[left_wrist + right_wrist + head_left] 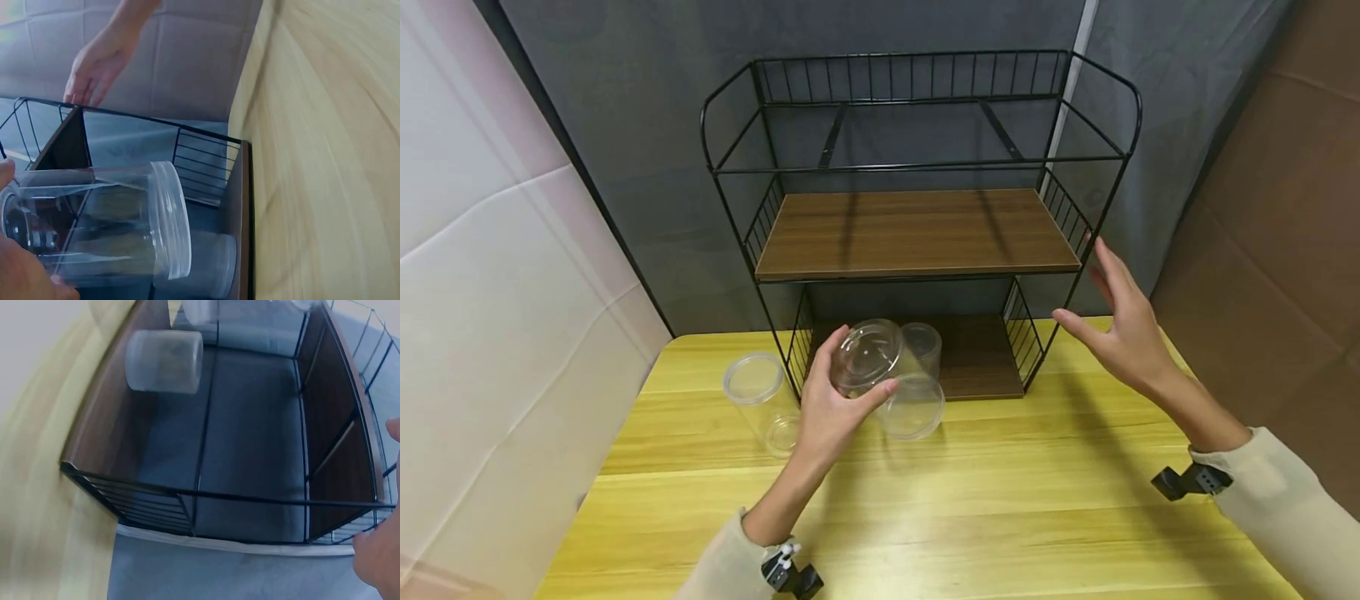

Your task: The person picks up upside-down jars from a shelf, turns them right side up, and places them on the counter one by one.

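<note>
My left hand [838,400] grips a clear plastic jar [106,219] by its base end, fingers and thumb around it. The jar's ribbed wide end [172,219] points downward, in front of the rack's lower shelf; whether that end has a lid, I cannot tell. Behind it, a second clear jar [164,361] stands on the lower shelf, partly hidden in the head view. A third clear jar [754,382] stands on the table left of the rack. My right hand [1123,333], fingers extended, is at the right side of the black wire rack [1108,196], fingertips at its frame.
The rack has a brown wooden middle shelf [917,229], a dark lower shelf [981,375] and an open wire top tier. It stands at the back of a yellow wood-grain table [970,500]. A grey curtain [647,167] hangs behind, with a brown panel [1262,250] at right.
</note>
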{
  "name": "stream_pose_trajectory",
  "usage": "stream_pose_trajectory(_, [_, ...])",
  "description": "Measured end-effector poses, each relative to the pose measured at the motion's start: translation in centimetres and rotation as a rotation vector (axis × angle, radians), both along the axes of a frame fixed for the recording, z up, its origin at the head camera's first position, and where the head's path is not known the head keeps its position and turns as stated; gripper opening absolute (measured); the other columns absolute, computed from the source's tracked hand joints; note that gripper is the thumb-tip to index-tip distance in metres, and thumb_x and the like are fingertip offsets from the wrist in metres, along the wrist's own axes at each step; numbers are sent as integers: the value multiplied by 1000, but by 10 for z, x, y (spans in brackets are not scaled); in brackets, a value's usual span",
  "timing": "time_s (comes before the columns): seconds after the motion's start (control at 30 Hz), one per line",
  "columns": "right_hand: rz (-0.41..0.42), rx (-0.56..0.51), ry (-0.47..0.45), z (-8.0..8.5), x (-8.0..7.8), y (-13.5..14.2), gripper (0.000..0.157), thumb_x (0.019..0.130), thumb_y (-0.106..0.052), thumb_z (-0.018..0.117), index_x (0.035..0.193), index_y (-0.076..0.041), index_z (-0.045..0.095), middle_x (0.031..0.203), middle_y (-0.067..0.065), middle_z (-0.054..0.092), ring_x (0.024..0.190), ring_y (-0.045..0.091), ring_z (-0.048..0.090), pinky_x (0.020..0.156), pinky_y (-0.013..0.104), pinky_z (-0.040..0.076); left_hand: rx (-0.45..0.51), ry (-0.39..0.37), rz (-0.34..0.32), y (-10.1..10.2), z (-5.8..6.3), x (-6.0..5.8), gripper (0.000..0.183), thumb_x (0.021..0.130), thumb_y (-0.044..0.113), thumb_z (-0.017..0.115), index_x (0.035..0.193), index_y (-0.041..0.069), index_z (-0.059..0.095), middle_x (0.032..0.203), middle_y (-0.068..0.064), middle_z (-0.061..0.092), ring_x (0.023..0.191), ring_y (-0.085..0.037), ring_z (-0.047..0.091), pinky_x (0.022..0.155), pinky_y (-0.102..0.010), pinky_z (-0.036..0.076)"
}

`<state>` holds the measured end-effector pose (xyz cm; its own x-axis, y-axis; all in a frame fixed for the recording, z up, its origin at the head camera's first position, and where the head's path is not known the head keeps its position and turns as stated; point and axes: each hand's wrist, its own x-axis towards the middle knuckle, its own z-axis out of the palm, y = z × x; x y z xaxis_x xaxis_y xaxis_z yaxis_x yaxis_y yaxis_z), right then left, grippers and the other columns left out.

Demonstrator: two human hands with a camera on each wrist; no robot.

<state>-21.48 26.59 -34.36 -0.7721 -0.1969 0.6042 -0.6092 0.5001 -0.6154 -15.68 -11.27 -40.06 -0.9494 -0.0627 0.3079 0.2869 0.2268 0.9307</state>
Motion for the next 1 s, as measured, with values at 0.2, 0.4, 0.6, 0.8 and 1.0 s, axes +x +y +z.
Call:
stream_pose_trajectory(0.2, [-33, 54, 186, -11, 21, -3, 92, 94, -30, 81, 167, -7, 29, 171, 16, 32, 155, 32, 33, 125, 19, 27, 136, 38, -78, 10, 2, 3, 92, 83, 9, 90, 161, 12, 42, 157, -10, 52, 143, -24, 54, 114, -23, 46])
stream_pose_trajectory(0.4, [2, 65, 452, -24, 35, -18, 93, 99, -59, 67, 152, 14, 44, 156, 32, 47, 150, 28, 41, 127, 32, 29, 274, 81, -156, 19, 0, 0, 90, 87, 13, 87, 161, 2, 37, 158, -18, 50, 144, -31, 52, 114, -26, 47])
stream_pose_trajectory(0.6, [173, 113, 472, -43, 44, -40, 95, 99, -56, 70, 146, 22, 43, 151, 39, 47, 151, 32, 41, 128, 35, 30, 387, 69, -215, 28, 1, 0, 87, 94, 25, 80, 163, 3, 32, 157, -20, 51, 146, -31, 50, 113, -25, 49])
stream_pose_trajectory(0.8, [252, 63, 355, -64, 48, -55, 106, 92, -59, 77, 151, 21, 38, 157, 37, 42, 154, 31, 37, 128, 34, 29, 450, 79, -225, 37, 1, 0, 84, 96, 27, 76, 163, 2, 31, 158, -20, 50, 146, -29, 50, 115, -26, 46])
stream_pose_trajectory(1.0, [315, -72, 168, -78, 50, -68, 112, 87, -49, 87, 160, 13, 28, 165, 31, 34, 156, 28, 35, 126, 30, 33, 594, 141, -274, 47, 2, -1, 92, 97, 34, 77, 163, -4, 25, 161, -26, 40, 147, -29, 46, 119, -31, 44])
